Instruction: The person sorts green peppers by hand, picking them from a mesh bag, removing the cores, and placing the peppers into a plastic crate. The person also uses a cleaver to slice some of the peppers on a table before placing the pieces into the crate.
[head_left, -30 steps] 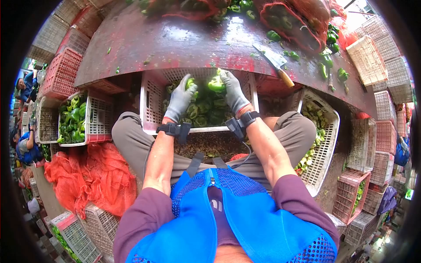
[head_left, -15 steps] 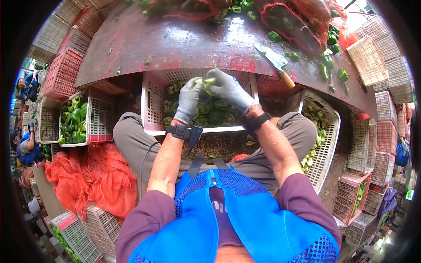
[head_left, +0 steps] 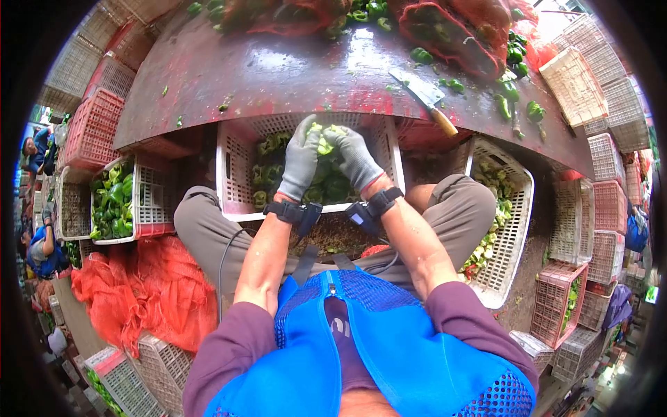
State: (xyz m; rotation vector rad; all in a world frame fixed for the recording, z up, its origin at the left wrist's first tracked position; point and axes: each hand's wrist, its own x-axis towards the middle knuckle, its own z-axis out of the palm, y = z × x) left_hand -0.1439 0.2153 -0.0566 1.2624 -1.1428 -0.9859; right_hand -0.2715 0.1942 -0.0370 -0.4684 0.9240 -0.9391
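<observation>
Both hands wear grey gloves and meet over a white plastic crate [head_left: 233, 174] full of cut green peppers. My left hand [head_left: 301, 158] and my right hand [head_left: 353, 156] together grip one green pepper [head_left: 321, 137], its pale inside showing between the fingers. The crate sits between my knees, against the edge of a wet red table [head_left: 278, 69]. A black band with a small device is strapped on each wrist.
A cleaver [head_left: 425, 97] with a wooden handle lies on the table, right of my hands. Red net sacks [head_left: 445, 31] of peppers lie at the table's back. A crate of pepper scraps [head_left: 507, 229] stands at my right, a crate of whole peppers [head_left: 114, 201] at my left. Other people crouch at the far left.
A second ago each hand held a separate piece of pepper apart; the hands have come together over the crate and now grip one pepper between them.
</observation>
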